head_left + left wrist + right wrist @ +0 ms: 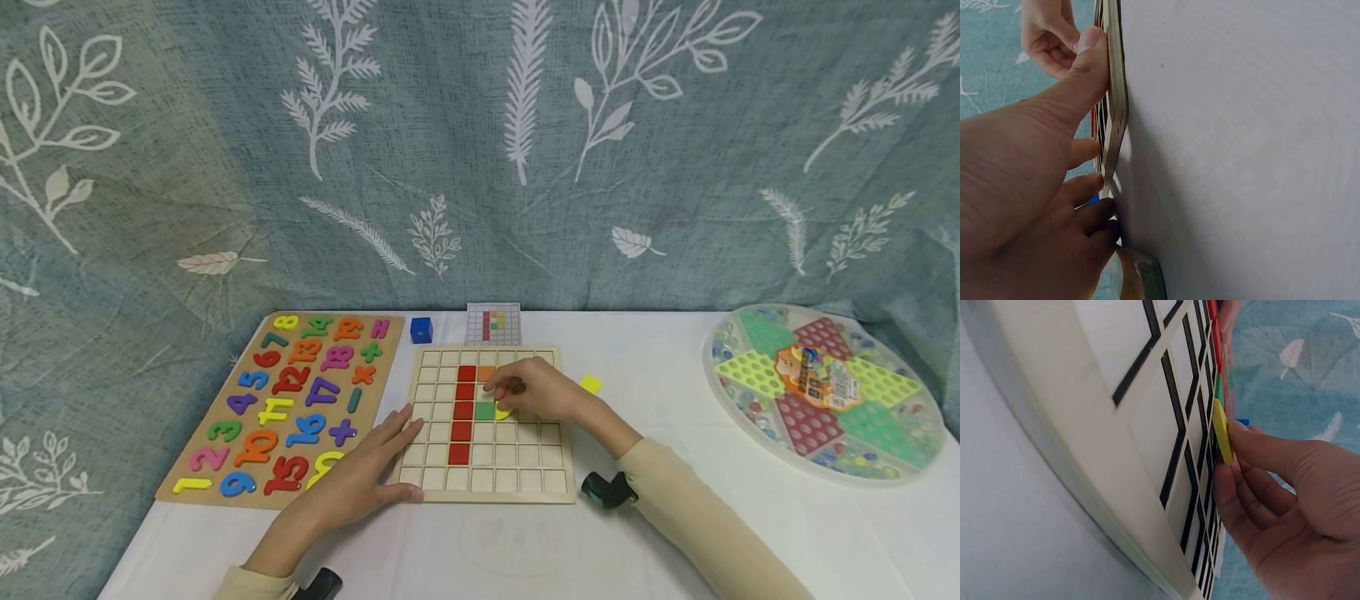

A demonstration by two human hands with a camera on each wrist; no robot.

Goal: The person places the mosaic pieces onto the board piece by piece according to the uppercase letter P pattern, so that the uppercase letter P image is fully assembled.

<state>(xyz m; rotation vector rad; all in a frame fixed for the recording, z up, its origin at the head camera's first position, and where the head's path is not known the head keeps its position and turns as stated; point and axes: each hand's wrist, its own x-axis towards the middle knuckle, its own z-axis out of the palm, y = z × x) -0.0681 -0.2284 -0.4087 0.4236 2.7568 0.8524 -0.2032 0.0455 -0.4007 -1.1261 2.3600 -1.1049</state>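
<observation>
A wooden grid board point(521, 479) lies on the table with a column of red square tiles point(462, 431), an orange tile point(487, 373) and a green tile point(484, 410). My right hand point(536, 389) is over the board's right half. In the right wrist view, its thumb and fingers pinch a yellow square tile point(1222, 432), tilted against the grid beside the green one; fingers partly cover it in the head view. My left hand point(363, 467) rests along the board's left edge, fingers spread, thumb point(1090, 50) on the front left corner.
A number puzzle board point(247, 400) lies to the left. Behind the grid stand a blue cube point(422, 330) and a small pattern card point(493, 323). Another yellow piece point(592, 383) lies right of the grid. A round marble game board point(825, 396) is at far right, before a leaf-patterned curtain point(465, 150).
</observation>
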